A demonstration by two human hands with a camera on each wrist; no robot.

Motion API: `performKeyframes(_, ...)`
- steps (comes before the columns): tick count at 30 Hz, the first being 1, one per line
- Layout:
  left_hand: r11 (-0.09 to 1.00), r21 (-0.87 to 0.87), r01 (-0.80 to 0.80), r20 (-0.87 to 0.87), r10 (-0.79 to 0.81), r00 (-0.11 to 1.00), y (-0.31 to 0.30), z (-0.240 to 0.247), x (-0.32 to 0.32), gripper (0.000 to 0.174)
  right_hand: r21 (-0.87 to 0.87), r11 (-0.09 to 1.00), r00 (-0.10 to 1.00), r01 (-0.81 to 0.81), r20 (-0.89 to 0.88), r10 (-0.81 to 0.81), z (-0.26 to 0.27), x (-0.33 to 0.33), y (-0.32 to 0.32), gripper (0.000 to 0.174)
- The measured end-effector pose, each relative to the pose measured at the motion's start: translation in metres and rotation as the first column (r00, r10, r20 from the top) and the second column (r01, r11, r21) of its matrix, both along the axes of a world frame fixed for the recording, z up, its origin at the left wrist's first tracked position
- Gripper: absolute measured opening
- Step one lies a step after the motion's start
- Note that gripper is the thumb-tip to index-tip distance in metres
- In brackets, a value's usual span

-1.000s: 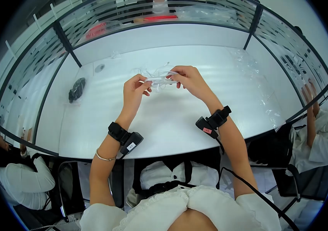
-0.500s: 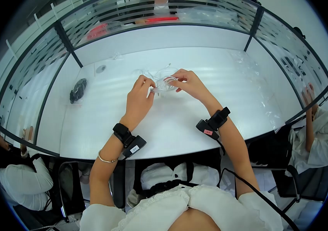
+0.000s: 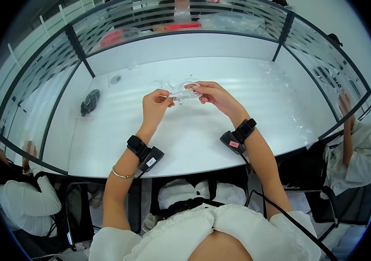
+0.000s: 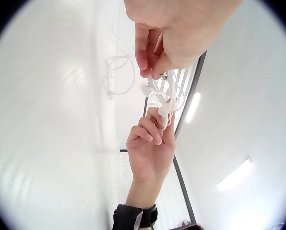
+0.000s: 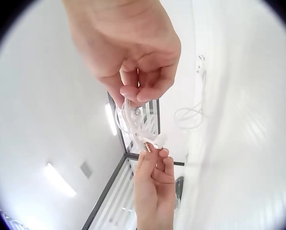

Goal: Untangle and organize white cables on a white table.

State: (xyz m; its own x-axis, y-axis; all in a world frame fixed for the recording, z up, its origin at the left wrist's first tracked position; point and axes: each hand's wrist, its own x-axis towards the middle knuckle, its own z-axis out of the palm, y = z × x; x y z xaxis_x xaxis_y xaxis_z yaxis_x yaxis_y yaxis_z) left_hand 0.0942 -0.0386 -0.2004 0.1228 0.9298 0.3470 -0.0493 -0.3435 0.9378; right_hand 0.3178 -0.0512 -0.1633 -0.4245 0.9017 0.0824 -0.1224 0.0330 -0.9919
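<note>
A bundle of white wired earphones (image 3: pixel 182 94) is held between both hands above the white table. My left hand (image 3: pixel 153 108) pinches its left end between thumb and fingers. At the other end, my right hand (image 3: pixel 222 99) grips the looped wires with thumb and fingertips. In the left wrist view, a white earbud (image 4: pixel 146 90) hangs by the left fingertips. A metal plug (image 5: pixel 147 147) sticks out at the left hand's fingertips in the right wrist view. Behind the bundle, another white cable (image 4: pixel 106 79) lies loosely looped on the table.
A black bundle in a clear bag (image 3: pixel 90 103) lies on the left of the table (image 3: pixel 185 143). Crumpled clear plastic (image 3: pixel 290 102) runs along the right side. Low partitions (image 3: pixel 181 45) close off the back and sides. Other people sit to the left and right.
My left hand first turned over the bundle with its back up, then turned back to a thumb-and-finger pinch. The right hand still holds the wires, their loops now gathered closer.
</note>
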Motion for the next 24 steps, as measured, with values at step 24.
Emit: performKeyframes(24,0.971,0.240,-0.012,-0.286,0.082,0.955,-0.011,0.008,0.009,0.013,-0.049,0.967,0.963,0.249,0.123,-0.242,-0.016,0.005,0.010,0.022)
